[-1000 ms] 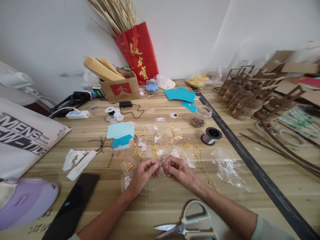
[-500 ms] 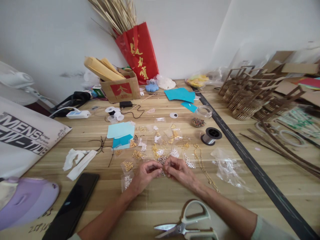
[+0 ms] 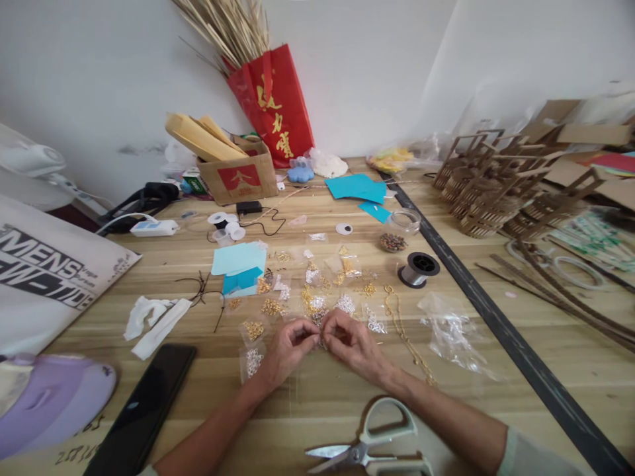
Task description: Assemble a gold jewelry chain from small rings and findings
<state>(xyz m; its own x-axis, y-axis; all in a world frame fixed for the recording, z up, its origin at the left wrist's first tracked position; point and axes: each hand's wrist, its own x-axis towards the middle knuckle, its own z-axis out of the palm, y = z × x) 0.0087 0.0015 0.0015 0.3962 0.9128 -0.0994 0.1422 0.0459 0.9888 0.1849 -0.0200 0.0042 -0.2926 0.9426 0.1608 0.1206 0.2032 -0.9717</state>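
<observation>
My left hand and my right hand meet at the fingertips over the middle of the wooden table. Both are pinched closed; whatever sits between the fingers is too small to make out. Just beyond them lie small piles of gold beads and silver pieces on clear bags. White rings lie left of my left hand. A gold chain stretches to the right of my right hand. White-handled scissors rest open between my forearms.
A black phone and purple cap are at the left. Further back are blue sheets, a wire spool, a bead dish, a cardboard box and a red bag. Small wooden baskets stand at the right.
My right hand has shifted slightly left and its fingers are more curled. My left hand has barely moved, and the fingertips still meet.
</observation>
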